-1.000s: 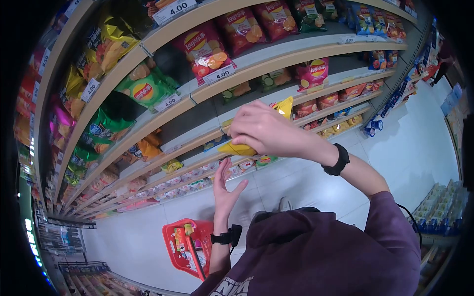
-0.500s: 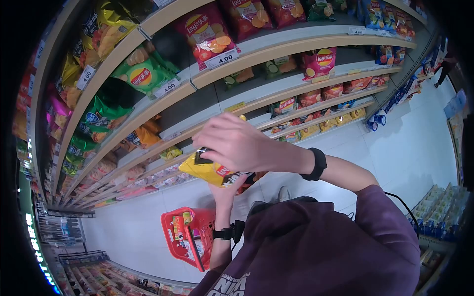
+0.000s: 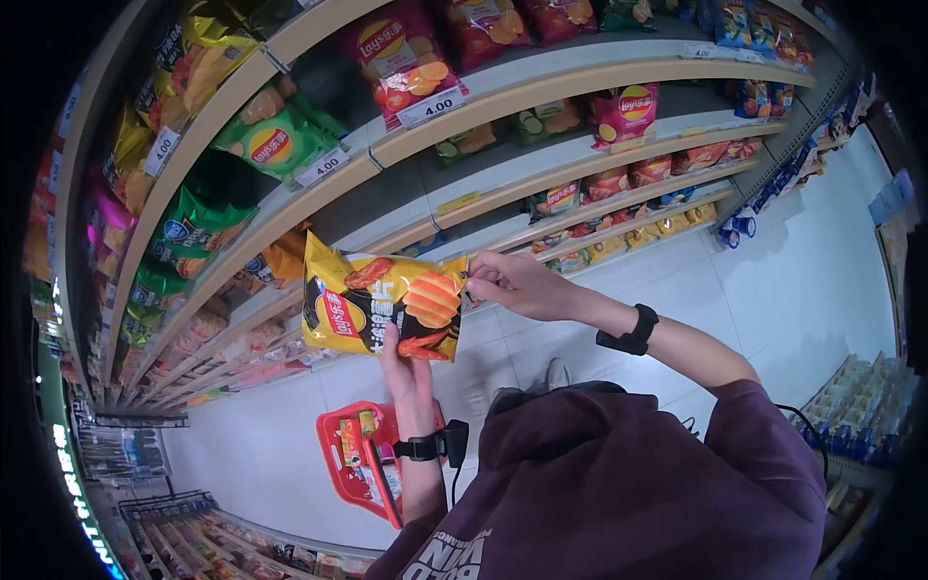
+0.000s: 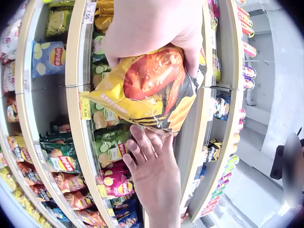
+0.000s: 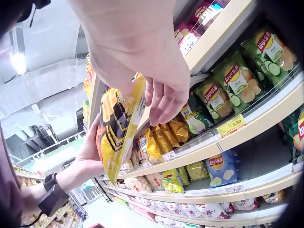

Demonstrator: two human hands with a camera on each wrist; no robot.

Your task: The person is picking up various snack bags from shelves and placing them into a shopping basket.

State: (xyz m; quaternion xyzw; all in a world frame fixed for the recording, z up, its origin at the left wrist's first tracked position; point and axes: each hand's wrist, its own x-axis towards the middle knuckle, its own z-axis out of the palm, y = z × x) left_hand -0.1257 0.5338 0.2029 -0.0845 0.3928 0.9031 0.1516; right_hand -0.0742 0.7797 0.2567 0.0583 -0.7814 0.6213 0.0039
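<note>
A yellow and black bag of Lay's chips [image 3: 387, 309] is held up in front of the shelves, its printed front facing the head camera. My left hand [image 3: 408, 372] grips its lower edge, thumb on the front and the other fingers hidden behind. At the bag's right end, my right hand [image 3: 517, 285] pinches the edge with its fingertips. In the left wrist view, the left hand [image 4: 156, 23] spans the bag [image 4: 152, 90], while the right hand [image 4: 156, 175] meets the opposite edge. The right wrist view shows the bag [image 5: 118, 128] edge-on between both hands.
Long shelves [image 3: 570, 92] of chip bags curve across the front, with a green Lay's bag [image 3: 275, 145] at left and a magenta one [image 3: 623, 111] at right. A red shopping basket [image 3: 333, 464] with goods inside stands on the pale floor [image 3: 251, 474] beside the left forearm.
The bag came away from the shelves and turned front-up towards me. My left hand went from free beneath it to gripping it. My right hand shifted from over the bag to its right edge.
</note>
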